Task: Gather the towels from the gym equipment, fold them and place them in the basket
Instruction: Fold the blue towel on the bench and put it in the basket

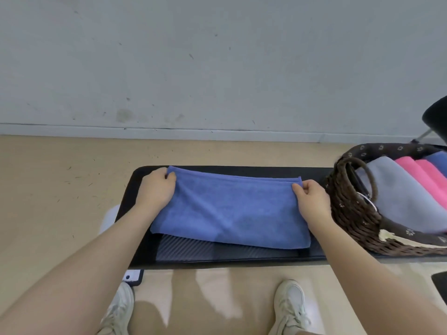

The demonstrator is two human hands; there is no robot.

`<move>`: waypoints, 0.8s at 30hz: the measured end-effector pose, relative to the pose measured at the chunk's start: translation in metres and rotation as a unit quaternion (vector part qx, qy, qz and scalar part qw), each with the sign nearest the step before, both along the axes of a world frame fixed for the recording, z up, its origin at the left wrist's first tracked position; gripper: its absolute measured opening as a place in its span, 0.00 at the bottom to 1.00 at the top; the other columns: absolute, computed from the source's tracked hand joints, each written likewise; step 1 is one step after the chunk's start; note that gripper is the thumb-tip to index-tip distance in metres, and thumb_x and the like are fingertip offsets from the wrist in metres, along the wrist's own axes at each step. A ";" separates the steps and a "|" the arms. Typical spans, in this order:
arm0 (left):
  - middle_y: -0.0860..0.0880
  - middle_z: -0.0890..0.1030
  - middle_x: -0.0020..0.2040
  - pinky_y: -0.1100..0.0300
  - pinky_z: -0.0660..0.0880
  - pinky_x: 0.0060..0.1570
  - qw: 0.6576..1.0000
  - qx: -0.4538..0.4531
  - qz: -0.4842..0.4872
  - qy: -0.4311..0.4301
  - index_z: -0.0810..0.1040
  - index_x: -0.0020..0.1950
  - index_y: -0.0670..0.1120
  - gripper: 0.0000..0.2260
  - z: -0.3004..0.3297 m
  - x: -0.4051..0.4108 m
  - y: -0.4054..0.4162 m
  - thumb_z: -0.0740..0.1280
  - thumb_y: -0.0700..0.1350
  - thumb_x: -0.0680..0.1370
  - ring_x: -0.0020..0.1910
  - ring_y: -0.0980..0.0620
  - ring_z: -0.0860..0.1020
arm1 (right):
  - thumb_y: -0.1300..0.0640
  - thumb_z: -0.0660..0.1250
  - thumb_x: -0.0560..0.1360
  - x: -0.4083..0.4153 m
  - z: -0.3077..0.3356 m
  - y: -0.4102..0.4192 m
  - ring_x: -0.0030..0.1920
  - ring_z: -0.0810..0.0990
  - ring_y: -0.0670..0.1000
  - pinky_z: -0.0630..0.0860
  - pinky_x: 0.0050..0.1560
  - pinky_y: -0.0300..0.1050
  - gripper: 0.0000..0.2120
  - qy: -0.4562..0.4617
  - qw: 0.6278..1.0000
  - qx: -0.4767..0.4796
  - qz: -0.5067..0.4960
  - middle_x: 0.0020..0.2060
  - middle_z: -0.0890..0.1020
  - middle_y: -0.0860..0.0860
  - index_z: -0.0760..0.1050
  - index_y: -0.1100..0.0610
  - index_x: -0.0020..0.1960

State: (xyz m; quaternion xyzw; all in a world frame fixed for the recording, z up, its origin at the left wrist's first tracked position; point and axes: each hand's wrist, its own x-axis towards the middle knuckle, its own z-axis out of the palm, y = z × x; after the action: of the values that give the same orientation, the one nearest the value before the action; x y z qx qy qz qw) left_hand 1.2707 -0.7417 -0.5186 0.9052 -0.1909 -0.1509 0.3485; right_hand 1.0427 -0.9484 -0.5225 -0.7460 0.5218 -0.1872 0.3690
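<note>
A blue towel lies folded in half on a black padded gym bench. My left hand pinches the towel's far left corner. My right hand pinches the far right corner. Both layers of the fold meet at the far edge between my hands. To the right, on the bench, stands a dark woven basket with a brown flowered lining. Inside it lie folded towels: a grey one, two pink ones and a blue one.
A pale wall rises beyond the bench, with tan floor on the left. My two white shoes stand in front of the bench. A black seat on a metal leg shows at the far right edge.
</note>
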 end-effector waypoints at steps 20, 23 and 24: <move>0.48 0.44 0.78 0.58 0.42 0.74 0.917 0.190 -0.291 -0.198 0.43 0.76 0.44 0.42 -0.023 -0.054 -0.010 0.36 0.68 0.69 0.77 0.52 0.45 | 0.35 0.28 0.66 0.045 -0.018 0.089 0.77 0.46 0.50 0.43 0.75 0.51 0.43 0.262 0.880 -0.211 0.335 0.77 0.47 0.49 0.46 0.51 0.77; 0.47 0.41 0.78 0.56 0.40 0.74 0.908 0.219 -0.300 -0.194 0.41 0.76 0.44 0.50 -0.021 -0.051 0.001 0.34 0.72 0.60 0.77 0.51 0.43 | 0.33 0.32 0.69 0.026 -0.018 0.070 0.77 0.44 0.50 0.42 0.75 0.52 0.39 0.300 0.892 -0.188 0.281 0.77 0.45 0.48 0.43 0.49 0.77; 0.47 0.41 0.77 0.56 0.40 0.74 0.908 0.223 -0.299 -0.191 0.40 0.76 0.44 0.52 -0.020 -0.051 0.003 0.35 0.73 0.59 0.77 0.51 0.42 | 0.35 0.38 0.75 0.017 -0.017 0.062 0.77 0.44 0.50 0.42 0.75 0.53 0.34 0.310 0.899 -0.180 0.253 0.77 0.45 0.48 0.43 0.49 0.77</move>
State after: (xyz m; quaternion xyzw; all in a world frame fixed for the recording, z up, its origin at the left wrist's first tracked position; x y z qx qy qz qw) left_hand 1.2197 -0.7382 -0.5386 0.8713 -0.4769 -0.1108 0.0328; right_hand 1.0600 -0.8860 -0.5395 -0.9268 0.3611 0.0625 0.0825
